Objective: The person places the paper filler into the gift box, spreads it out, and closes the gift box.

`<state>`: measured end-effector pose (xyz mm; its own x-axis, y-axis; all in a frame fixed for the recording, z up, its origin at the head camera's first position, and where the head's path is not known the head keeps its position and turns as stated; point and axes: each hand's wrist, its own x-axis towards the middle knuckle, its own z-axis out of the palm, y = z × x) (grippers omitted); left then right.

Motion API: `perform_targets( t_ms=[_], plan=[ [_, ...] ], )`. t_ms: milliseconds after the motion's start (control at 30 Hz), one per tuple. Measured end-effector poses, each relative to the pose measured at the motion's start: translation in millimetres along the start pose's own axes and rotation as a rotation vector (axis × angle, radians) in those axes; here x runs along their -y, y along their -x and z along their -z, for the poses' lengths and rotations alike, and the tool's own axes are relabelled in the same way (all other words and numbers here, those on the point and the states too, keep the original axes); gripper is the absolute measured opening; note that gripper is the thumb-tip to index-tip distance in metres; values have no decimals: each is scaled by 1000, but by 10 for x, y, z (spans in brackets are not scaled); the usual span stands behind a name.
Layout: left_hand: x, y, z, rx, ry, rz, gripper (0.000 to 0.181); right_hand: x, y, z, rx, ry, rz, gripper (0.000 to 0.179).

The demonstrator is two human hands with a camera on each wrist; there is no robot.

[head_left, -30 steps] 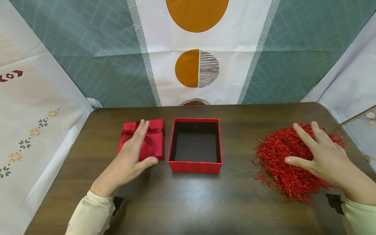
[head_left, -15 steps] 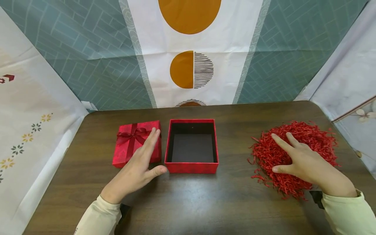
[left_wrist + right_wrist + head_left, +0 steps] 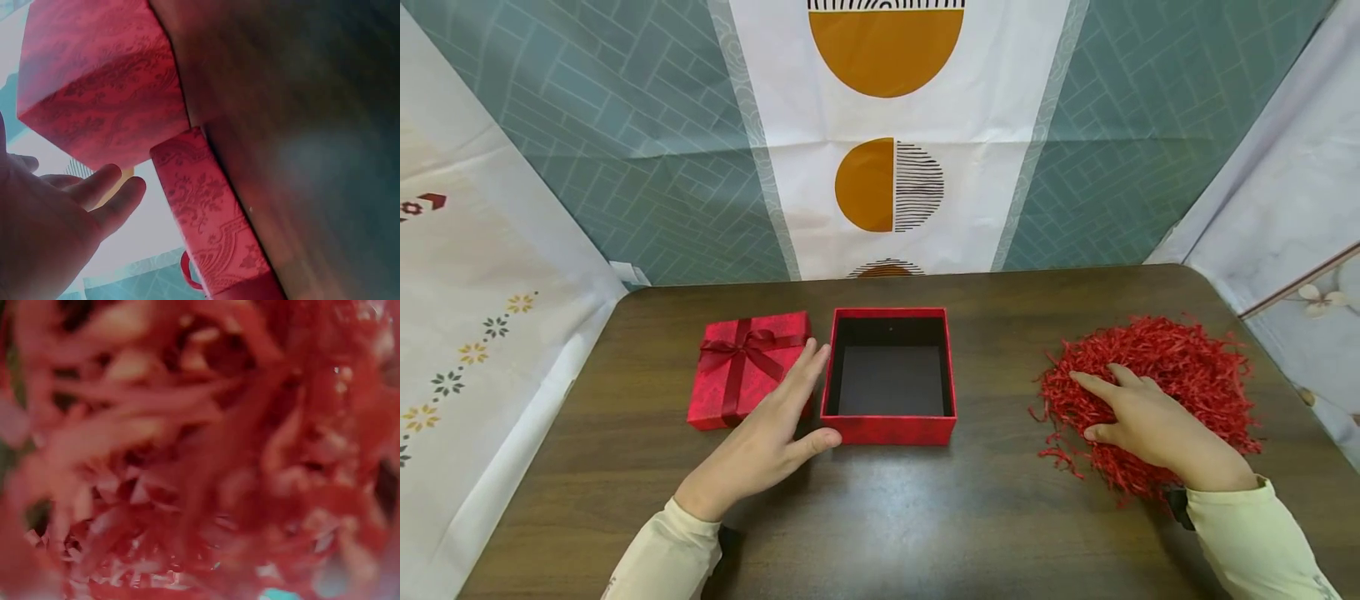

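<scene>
A square red box (image 3: 889, 430) with a dark inside stands uncovered at the middle of the table, also large at the upper left of the left wrist view. Beside it on the left lies its red lid (image 3: 715, 400), topped by a dark red ribbon bow (image 3: 743, 347). My left hand (image 3: 760, 450) hovers before the lid and box, fingers extended, thumb apart, holding nothing. At the right, my right hand (image 3: 1157, 429) rests on a heap of red shredded paper (image 3: 1195, 367), fingers spread. Blurred paper strips fill the right wrist view; the fingertips are hard to make out there.
The dark wooden table (image 3: 880, 517) ends at a patterned cloth backdrop (image 3: 700, 167). White cloth hangs at both sides. Loose paper strips (image 3: 1060, 454) lie left of the heap.
My right hand has moved left and down onto the paper heap. My left hand has shifted right, from over the lid toward the box. The head view has shifted a little.
</scene>
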<state>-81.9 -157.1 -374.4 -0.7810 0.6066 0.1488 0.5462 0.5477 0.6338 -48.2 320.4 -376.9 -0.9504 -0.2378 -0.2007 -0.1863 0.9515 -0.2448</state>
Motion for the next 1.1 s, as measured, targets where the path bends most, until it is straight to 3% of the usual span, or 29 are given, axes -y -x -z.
perform_targets(
  t_ms=[333, 600, 1000, 1100],
  plan=[
    [-7, 5, -92, 31, 5, -9, 90, -41, -31, 23, -103, 35, 67, 56],
    [7, -7, -110, -12, -40, -39, 79, -107, 10, 125, -167, -7, 80, 53],
    [-54, 0, -153, -51, -49, 15, 75, -165, 84, 238, -326, -21, 113, 52],
    [-54, -2, -169, -58, -53, 13, 74, -174, 102, 271, -333, -26, 97, 52]
  ],
)
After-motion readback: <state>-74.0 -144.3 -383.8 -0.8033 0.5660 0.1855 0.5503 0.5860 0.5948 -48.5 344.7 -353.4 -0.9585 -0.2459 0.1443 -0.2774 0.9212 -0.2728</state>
